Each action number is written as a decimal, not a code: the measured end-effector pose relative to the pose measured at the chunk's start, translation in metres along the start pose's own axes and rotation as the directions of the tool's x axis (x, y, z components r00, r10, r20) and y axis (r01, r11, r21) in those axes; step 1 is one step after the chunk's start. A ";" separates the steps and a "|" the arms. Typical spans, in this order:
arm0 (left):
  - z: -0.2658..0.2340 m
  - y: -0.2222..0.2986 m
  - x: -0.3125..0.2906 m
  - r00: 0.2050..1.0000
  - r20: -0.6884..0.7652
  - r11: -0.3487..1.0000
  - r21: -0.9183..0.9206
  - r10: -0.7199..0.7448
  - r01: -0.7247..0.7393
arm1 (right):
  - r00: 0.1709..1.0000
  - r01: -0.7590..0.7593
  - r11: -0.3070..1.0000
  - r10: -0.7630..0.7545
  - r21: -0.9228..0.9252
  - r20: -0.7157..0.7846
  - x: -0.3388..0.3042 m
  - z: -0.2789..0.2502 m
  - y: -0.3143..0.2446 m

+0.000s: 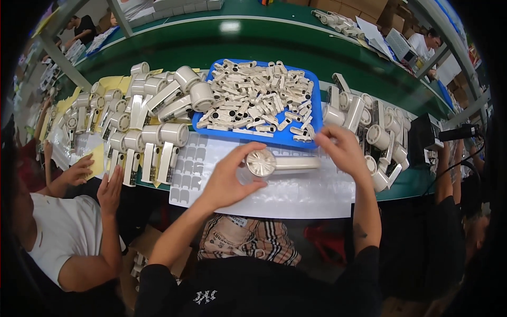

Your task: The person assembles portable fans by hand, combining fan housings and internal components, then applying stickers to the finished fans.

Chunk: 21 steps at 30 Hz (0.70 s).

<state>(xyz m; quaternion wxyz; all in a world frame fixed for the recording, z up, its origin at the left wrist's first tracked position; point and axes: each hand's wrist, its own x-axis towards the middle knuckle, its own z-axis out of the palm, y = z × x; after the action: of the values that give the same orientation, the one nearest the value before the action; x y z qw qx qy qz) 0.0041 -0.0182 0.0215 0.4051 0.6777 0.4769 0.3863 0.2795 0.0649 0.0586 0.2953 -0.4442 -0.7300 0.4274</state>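
My left hand point(227, 179) is wrapped round the head of a cream plastic appliance point(296, 164), shaped like a small hair dryer with a round ribbed face and a straight handle. The handle points right across the white sheet. My right hand point(344, 150) is above the handle's far end, by the near right corner of the blue tray point(253, 138). Its fingers are curled together; whatever they pinch, if anything, is too small to make out. Many small cream plastic pieces point(259, 95) with dark ovals fill the tray.
Similar appliances point(152, 135) are heaped at left, some with circuit boards showing, and more point(377, 136) lie at right. A sheet of grey die-cut stickers point(187, 174) lies in front. A co-worker's hands point(110, 189) are at the left; a black device point(425, 138) stands at right.
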 end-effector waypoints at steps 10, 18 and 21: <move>-0.031 -0.016 -0.001 0.999 0.019 0.976 0.212 0.033 -0.036 | 0.990 0.119 0.674 -0.027 -0.729 0.137 0.072 0.035 0.025; -0.031 -0.029 0.011 0.997 -0.030 0.993 0.093 -0.076 0.078 | 0.978 0.122 0.679 0.042 -0.724 0.204 0.078 0.026 0.032; -0.027 -0.034 0.013 0.999 -0.050 0.987 0.161 -0.009 0.017 | 0.977 0.215 0.737 -0.173 -0.641 0.129 0.074 0.026 0.029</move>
<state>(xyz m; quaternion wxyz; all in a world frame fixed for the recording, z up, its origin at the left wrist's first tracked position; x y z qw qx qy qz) -0.0289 0.0063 0.0019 0.3396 0.6955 0.5209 0.3601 0.2374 0.1293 0.0247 0.1432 -0.4275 -0.8835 0.1274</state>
